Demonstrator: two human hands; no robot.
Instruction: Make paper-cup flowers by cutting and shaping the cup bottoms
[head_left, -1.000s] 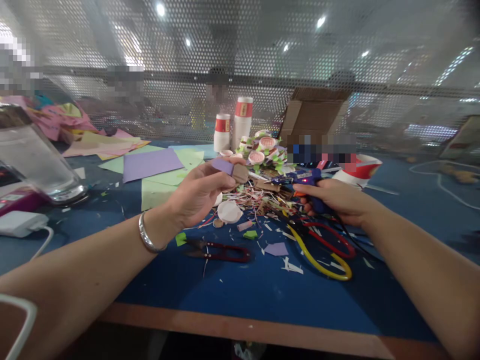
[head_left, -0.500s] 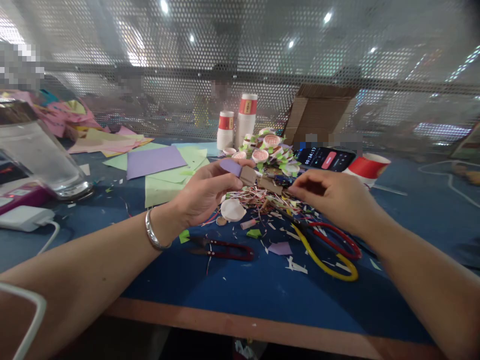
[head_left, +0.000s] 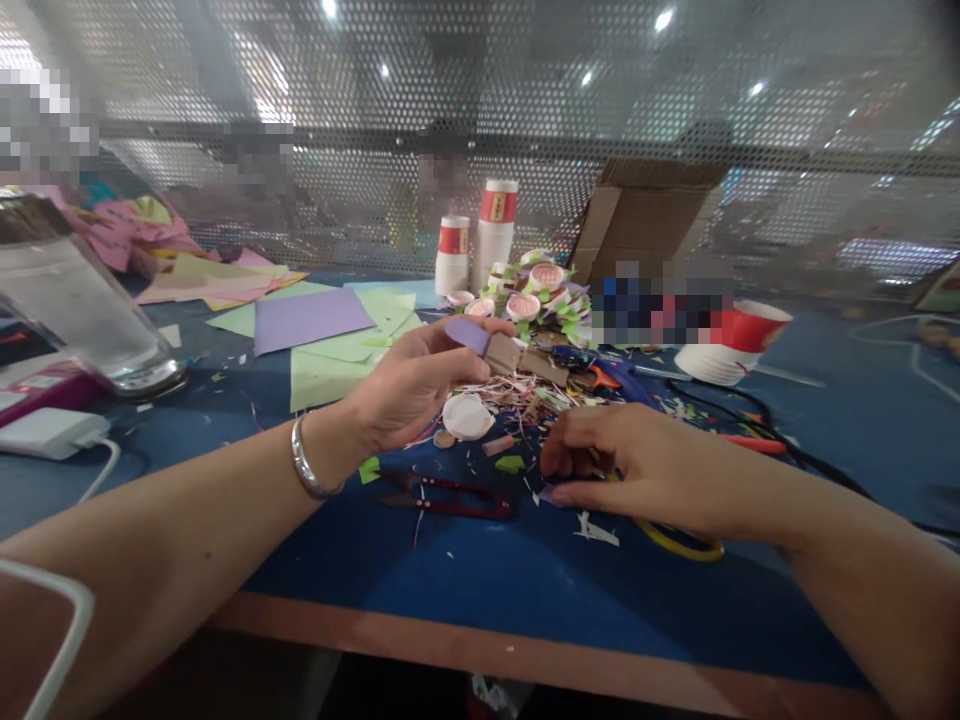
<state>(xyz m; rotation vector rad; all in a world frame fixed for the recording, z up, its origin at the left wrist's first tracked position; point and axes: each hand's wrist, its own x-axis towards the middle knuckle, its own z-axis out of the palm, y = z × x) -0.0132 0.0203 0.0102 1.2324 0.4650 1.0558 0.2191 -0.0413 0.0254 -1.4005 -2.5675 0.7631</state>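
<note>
My left hand (head_left: 405,385) pinches a purple paper piece (head_left: 466,335) together with a small brown cardboard piece (head_left: 502,352), held above the scraps. My right hand (head_left: 652,465) is low over the table, fingers curled and apart from the thumb. Its thumb tip is at a small purple paper scrap (head_left: 549,495), perhaps touching it. Scissors lie beneath this hand, mostly hidden; part of their yellow handle (head_left: 686,545) shows. Between the hands are dark red thread snips (head_left: 465,497), a white paper disc (head_left: 466,416) and a heap of thin paper shreds (head_left: 525,395).
Purple (head_left: 311,320) and green paper sheets (head_left: 326,380) lie left of centre. Stacked paper cups (head_left: 496,240) stand behind cup pieces with green tabs (head_left: 544,280). A red-and-white cup (head_left: 739,340) leans at right, near a blue glue gun (head_left: 637,385). A glass (head_left: 112,310) stands left.
My right hand has come down and toward me, from the cardboard strip by the shreds to the purple scrap, now covering most of the scissors. My left hand keeps its hold, almost still.
</note>
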